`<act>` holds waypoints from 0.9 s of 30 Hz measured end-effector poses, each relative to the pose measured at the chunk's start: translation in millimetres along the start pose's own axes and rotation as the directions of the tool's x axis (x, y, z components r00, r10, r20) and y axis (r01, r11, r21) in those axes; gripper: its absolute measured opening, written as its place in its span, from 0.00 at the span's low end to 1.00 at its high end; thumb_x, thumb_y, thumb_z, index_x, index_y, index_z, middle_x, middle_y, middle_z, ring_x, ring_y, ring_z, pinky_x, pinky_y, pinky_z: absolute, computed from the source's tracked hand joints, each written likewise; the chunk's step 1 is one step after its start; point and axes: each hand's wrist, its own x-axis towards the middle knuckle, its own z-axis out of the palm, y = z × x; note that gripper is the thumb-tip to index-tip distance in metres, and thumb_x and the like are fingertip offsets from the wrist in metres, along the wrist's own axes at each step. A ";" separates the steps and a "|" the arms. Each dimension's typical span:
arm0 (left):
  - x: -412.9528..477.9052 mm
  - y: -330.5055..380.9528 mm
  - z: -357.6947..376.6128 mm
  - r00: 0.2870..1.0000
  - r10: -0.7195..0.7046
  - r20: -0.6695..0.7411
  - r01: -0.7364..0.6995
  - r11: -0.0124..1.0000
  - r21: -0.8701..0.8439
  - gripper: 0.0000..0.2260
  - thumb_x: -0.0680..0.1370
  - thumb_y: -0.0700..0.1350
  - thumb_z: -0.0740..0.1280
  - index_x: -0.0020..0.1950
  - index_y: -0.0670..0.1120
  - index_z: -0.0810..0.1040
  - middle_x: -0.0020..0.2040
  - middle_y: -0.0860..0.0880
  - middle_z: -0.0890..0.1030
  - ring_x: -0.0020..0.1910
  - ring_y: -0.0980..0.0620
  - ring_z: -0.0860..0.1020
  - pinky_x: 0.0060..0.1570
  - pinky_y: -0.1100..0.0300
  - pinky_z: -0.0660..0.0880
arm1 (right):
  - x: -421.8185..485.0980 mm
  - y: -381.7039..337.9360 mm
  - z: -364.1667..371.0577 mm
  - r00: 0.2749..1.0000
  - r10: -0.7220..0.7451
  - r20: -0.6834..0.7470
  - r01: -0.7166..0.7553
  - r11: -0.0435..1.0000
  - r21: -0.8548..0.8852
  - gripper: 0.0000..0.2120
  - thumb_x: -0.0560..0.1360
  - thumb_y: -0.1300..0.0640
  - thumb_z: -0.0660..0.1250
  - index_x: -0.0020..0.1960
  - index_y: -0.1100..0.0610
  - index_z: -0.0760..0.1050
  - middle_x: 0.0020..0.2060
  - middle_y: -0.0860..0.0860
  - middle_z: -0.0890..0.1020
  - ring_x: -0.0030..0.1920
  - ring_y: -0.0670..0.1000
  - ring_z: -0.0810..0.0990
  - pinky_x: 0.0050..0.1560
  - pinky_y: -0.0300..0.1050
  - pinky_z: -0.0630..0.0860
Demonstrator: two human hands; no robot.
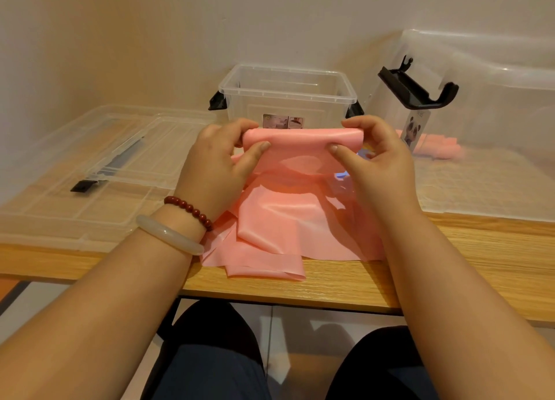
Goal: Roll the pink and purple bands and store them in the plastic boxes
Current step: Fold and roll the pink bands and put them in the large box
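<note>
Left hand (216, 165) & right hand (375, 159) pinch the rolled top of the pink band (285, 228), loose rest lying below the grip on the table (450, 249), w/ small clear box (285, 90) just behind the grip

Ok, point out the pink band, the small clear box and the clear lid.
pink stretchy band (300, 138), head view, rolled top edge.
small clear plastic box (288, 96), head view, front rim.
flat clear plastic lid (156, 150), head view, top panel.

Left hand (216, 165) and right hand (379, 162) pinch, fingers (357, 125) curled.
</note>
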 end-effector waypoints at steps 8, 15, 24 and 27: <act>11.3 17.7 -9.5 0.992 -0.077 0.098 0.082 0.996 -0.042 0.20 0.79 0.45 0.67 0.71 0.51 0.71 0.55 0.57 0.75 0.53 0.58 0.74 0.53 0.65 0.70 | 8.1 -15.5 -1.8 0.995 0.095 0.005 -0.095 0.994 0.049 0.14 0.75 0.60 0.71 0.57 0.46 0.76 0.50 0.44 0.81 0.50 0.42 0.80 0.50 0.42 0.79; 31.8 14.0 0.3 0.976 -0.219 -0.003 0.191 0.859 -0.476 0.16 0.79 0.42 0.67 0.64 0.54 0.72 0.56 0.51 0.82 0.54 0.59 0.80 0.54 0.61 0.77 | 26.9 -25.2 8.1 0.996 0.085 -0.038 -0.080 0.990 0.115 0.21 0.75 0.59 0.71 0.66 0.45 0.74 0.52 0.41 0.78 0.51 0.41 0.78 0.56 0.42 0.78; 37.7 9.2 28.7 0.954 -0.282 -0.100 0.190 0.830 -0.524 0.17 0.79 0.43 0.66 0.68 0.43 0.74 0.57 0.54 0.79 0.50 0.71 0.76 0.54 0.75 0.71 | 36.2 -6.6 19.6 0.991 0.015 -0.134 0.007 0.987 0.163 0.07 0.75 0.56 0.72 0.51 0.48 0.76 0.41 0.43 0.80 0.40 0.38 0.77 0.42 0.38 0.77; 38.3 6.8 31.6 0.953 -0.279 -0.117 0.175 0.824 -0.540 0.18 0.78 0.44 0.68 0.68 0.44 0.74 0.54 0.56 0.79 0.49 0.73 0.76 0.54 0.75 0.71 | 37.3 -0.6 20.2 0.987 0.036 -0.158 -0.003 0.980 0.200 0.04 0.76 0.55 0.71 0.47 0.49 0.76 0.40 0.44 0.80 0.39 0.41 0.77 0.42 0.38 0.75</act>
